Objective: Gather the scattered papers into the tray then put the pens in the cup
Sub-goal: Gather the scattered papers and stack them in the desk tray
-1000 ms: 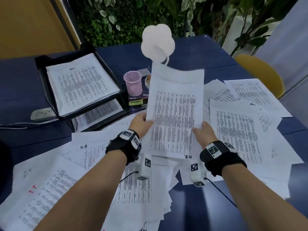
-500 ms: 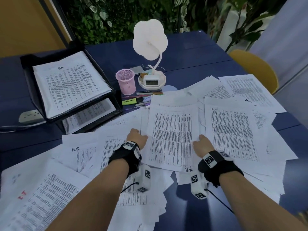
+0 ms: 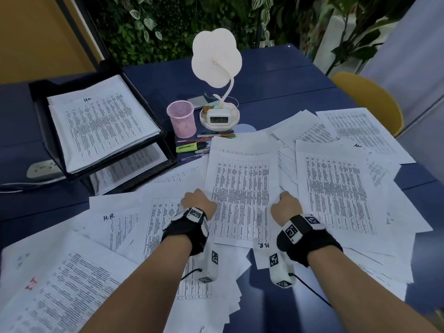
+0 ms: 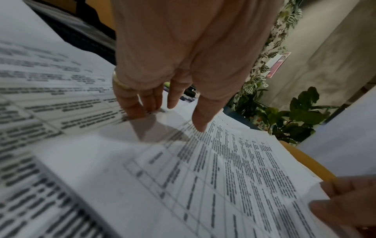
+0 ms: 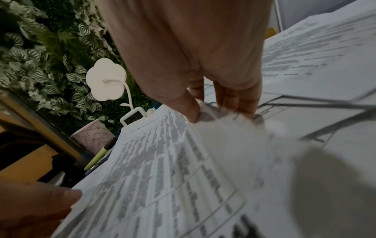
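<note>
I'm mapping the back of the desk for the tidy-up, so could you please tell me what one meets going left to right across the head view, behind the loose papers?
Power strip → black paper tray → pink mesh cup → white desk lamp with its clock → yellow chair.

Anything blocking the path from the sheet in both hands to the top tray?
Nothing visible. Both the left hand and right hand hold the sheet; the top tray, far-left, is open above, only flat loose papers between.
</note>
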The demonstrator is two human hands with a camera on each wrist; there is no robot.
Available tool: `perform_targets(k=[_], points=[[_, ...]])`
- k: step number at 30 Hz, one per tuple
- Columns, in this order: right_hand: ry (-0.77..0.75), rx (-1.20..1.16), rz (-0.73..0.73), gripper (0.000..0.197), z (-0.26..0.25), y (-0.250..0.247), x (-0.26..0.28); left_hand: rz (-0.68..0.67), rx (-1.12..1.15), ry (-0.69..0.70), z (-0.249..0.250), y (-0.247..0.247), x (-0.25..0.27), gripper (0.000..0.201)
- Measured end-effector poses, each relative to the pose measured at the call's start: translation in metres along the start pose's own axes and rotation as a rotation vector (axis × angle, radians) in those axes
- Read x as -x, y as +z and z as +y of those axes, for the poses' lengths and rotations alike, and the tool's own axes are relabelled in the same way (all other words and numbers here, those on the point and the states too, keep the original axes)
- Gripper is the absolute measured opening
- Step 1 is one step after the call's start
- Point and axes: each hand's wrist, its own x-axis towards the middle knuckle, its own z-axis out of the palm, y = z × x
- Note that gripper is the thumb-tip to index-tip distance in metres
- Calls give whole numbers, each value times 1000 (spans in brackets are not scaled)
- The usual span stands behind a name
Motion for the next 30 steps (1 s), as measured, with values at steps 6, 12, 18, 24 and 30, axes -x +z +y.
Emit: perform_targets(k=[6,12,18,24,30], points=[[-55,-161,4,46,3,3,-2,-51,229,21,-3,-3,-2,51],[-84,-167,63,52,4,0,-2,-58,76,124,-5,3,1,35],[-110,-246,-28,62,3,0,-5,-40,-50,213,-10,0,0,39],[-61,-502,63,62,-1,2,-1,-67,-2,299,-21,-2,2,40],[34,-75,-77,47,-11,-2,7,-44,-472,338,-26,0,18,81]])
